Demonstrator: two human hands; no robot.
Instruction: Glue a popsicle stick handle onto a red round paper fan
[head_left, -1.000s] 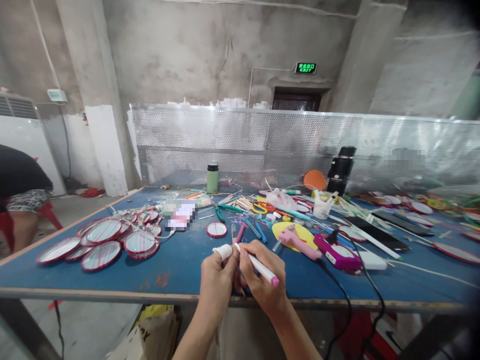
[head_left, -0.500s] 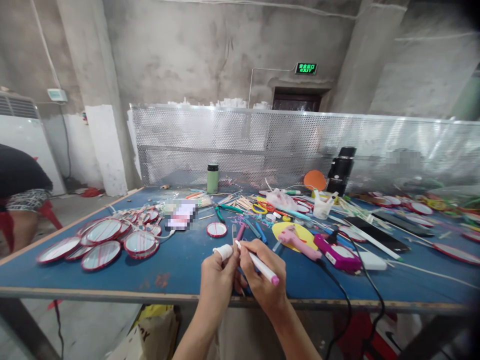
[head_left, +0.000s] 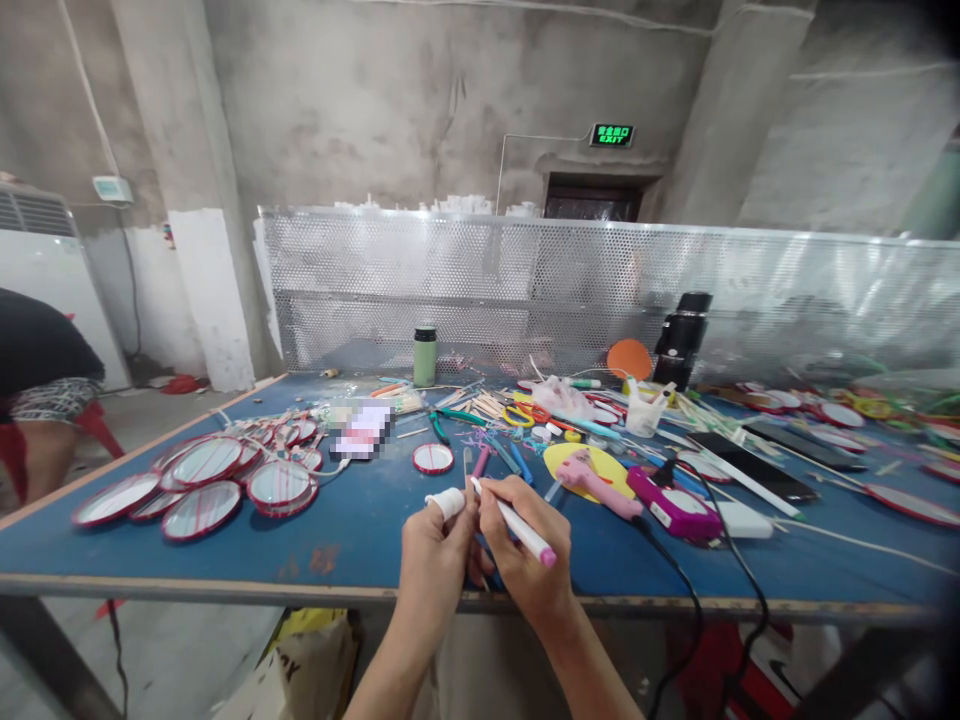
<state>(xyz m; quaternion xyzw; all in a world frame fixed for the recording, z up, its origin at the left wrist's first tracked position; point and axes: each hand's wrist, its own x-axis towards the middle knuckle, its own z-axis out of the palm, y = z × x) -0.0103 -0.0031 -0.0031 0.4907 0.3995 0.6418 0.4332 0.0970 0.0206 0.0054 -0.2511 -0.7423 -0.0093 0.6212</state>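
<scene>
White marker, pink butt end, in R hand, head view: fingers closed round it, near edge of blue table. Long axis slants, tip pointing far-L, butt near-R. L hand pinches thin stick, approx. near-to-far, partly hidden; white wrap on L finger. Just beyond: pink tube, blue tube, small red-rimmed disc far-L. R side: pink glue gun on yellow oval, purple box. L side: red-rimmed disc pile. Far: green bottle, blk flask.

Right hand holding pink-ended marker; left hand, thin stick; red-rimmed discs piled left.
</scene>
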